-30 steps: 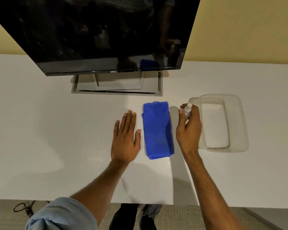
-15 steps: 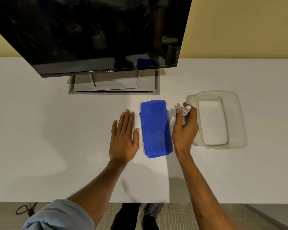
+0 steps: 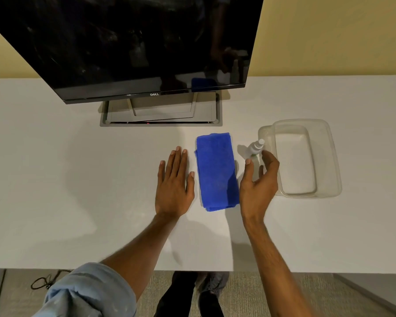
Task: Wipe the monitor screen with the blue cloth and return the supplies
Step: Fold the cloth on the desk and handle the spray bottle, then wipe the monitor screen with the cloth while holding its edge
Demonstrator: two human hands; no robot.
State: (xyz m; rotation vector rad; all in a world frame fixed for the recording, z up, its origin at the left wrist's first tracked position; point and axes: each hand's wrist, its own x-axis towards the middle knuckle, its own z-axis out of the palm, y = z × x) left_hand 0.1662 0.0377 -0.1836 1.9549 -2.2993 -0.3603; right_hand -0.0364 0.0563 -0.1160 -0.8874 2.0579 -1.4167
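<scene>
Two hands are out over the white table (image 3: pixel 78 191). The left hand (image 3: pixel 173 186) lies flat, palm down and fingers straight, holding nothing. The right hand (image 3: pixel 258 184) is raised on its edge with thumb and fingers loosely spread, gripping nothing. Between them lies the folded blue cloth (image 3: pixel 216 170), its long axis running straight away from us toward the monitor. Just past the right fingertips stands a small white spray bottle (image 3: pixel 256 148); whether a fingertip brushes it we cannot tell from this angle. Right of the bottle sits a clear plastic container (image 3: pixel 335 161). Farthest off, the monitor (image 3: pixel 135 42) stands dark, its lower edge reaching out over the table. We judge the cloth the thing to take next. It lies inward of both hands and about equally near, the left thumb just beside its left edge and the right wrist by its near right corner. Either hand need only move sideways and close across the short width.
</scene>
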